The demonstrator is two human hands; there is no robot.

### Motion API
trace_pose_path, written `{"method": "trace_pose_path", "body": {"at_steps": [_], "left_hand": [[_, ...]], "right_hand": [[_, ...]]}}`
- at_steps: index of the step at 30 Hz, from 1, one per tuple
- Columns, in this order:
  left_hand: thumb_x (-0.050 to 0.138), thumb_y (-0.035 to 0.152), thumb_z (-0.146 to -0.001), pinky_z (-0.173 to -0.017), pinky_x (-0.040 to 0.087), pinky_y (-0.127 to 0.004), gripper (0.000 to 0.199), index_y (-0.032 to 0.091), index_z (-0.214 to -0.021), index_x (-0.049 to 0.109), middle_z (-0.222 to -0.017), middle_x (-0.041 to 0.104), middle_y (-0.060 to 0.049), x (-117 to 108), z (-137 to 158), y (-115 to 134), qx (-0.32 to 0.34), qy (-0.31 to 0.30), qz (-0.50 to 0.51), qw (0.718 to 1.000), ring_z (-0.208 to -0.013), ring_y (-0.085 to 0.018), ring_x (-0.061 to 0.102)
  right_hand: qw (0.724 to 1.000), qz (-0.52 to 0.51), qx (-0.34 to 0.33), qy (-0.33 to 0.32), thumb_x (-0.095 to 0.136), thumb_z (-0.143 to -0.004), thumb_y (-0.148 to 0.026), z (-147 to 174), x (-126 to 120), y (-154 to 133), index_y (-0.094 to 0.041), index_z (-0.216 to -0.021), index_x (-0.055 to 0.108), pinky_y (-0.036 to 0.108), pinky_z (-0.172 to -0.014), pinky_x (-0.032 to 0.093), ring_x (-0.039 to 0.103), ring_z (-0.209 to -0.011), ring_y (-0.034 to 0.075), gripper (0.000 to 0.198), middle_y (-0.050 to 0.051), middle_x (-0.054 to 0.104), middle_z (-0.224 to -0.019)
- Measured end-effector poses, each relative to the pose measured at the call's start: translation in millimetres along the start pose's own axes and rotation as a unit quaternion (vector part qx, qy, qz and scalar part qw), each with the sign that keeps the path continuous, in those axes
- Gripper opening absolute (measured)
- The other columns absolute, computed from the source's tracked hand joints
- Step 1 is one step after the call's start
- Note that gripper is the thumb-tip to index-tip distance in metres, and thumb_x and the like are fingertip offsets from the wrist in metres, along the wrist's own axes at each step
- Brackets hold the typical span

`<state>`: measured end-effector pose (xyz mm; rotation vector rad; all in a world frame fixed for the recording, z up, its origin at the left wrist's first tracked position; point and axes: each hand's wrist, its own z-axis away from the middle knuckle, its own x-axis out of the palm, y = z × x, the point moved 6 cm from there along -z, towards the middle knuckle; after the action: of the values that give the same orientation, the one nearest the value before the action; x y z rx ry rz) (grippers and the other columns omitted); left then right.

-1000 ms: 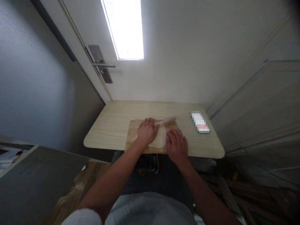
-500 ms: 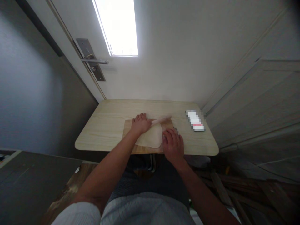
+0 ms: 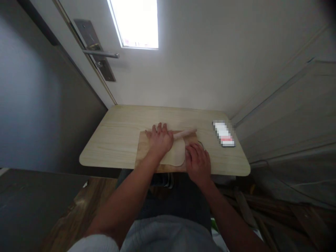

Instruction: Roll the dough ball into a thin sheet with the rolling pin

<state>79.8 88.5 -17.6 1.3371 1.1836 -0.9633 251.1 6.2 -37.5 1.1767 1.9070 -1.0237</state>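
Head camera view shows a pale, flat sheet [image 3: 177, 153], probably dough, lying on a small wooden board [image 3: 141, 150]. Across its far side lies a slim rod [image 3: 187, 133], slanted, with the left hand [image 3: 162, 140] over it. The fingers of that hand are spread wide and point forward past the board's far edge. Over the last second the hand has reached further beyond that edge, and the rod's right end, smeared before, now looks crisp. This suggests that the rod's stroke has slowed or paused at the far side of the sheet.

The right hand [image 3: 198, 162] rests at the board's right side with its fingers bent and close together; whether they grip the edge cannot be told. A thin curved loop [image 3: 201, 144] shows just beyond it, partly covered.

The left forearm [image 3: 133, 189] and hand hide the sheet's left part and the rod's middle. The small tip left of the hand could be the rod's end or a finger. Further right on the bench [image 3: 112, 140], a phone-like slab [image 3: 224, 133] is masked by coarse blocks.
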Motion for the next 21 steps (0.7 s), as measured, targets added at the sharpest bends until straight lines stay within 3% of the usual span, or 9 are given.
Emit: {"method": "trace_pose_path", "body": {"at_steps": [6, 10, 13, 17, 21], "left_hand": [[0.020, 0.048, -0.100, -0.116, 0.022, -0.071, 0.059, 0.028, -0.150, 0.043, -0.160, 0.039, -0.009, 4.4, -43.6, -20.0, -0.036, -0.027, 0.028, 0.999, -0.146, -0.035, 0.033], [0.024, 0.044, -0.100, -0.115, 0.021, -0.073, 0.055, 0.026, -0.145, 0.050, -0.156, 0.044, -0.011, 3.5, -55.0, -26.0, -0.044, -0.053, 0.038, 0.997, -0.143, -0.035, 0.038], [0.025, 0.043, -0.100, -0.116, 0.015, -0.073, 0.055, 0.024, -0.145, 0.050, -0.157, 0.043, -0.011, 0.6, -39.1, -18.0, -0.023, -0.038, 0.018, 0.999, -0.144, -0.037, 0.036], [0.016, 0.047, -0.103, -0.119, 0.014, -0.069, 0.060, 0.024, -0.148, 0.047, -0.160, 0.040, -0.010, -6.4, 12.1, 6.8, 0.027, 0.016, 0.007, 1.000, -0.148, -0.036, 0.030], [0.014, 0.048, -0.104, -0.120, 0.017, -0.065, 0.060, 0.024, -0.151, 0.043, -0.163, 0.036, -0.008, -7.8, 46.5, 22.8, 0.042, 0.012, 0.005, 0.999, -0.150, -0.032, 0.027]], "right_hand": [[1.000, 0.002, -0.003, 0.001, 0.048, -0.101, -0.028, 0.5, 0.2, -0.2, -0.021, -0.119, 0.064, 0.044, -0.107, 0.034, 0.052, -0.130, 0.026, 0.025, 0.010, 0.065, -0.133], [1.000, 0.003, -0.004, 0.005, 0.046, -0.102, -0.028, -0.2, 0.4, -0.2, -0.021, -0.120, 0.065, 0.043, -0.107, 0.035, 0.052, -0.130, 0.026, 0.027, 0.010, 0.066, -0.131], [1.000, -0.003, -0.005, 0.007, 0.046, -0.102, -0.028, -0.7, 0.1, -0.1, -0.020, -0.119, 0.065, 0.042, -0.107, 0.036, 0.052, -0.130, 0.025, 0.027, 0.010, 0.066, -0.130], [1.000, -0.009, -0.010, 0.012, 0.045, -0.102, -0.028, -1.4, -2.0, -1.1, -0.020, -0.119, 0.065, 0.041, -0.106, 0.037, 0.052, -0.130, 0.025, 0.028, 0.010, 0.066, -0.131], [1.000, -0.013, -0.017, 0.017, 0.044, -0.102, -0.027, -1.6, -3.5, -1.5, -0.020, -0.120, 0.065, 0.041, -0.106, 0.037, 0.052, -0.131, 0.025, 0.028, 0.011, 0.065, -0.132]]}}
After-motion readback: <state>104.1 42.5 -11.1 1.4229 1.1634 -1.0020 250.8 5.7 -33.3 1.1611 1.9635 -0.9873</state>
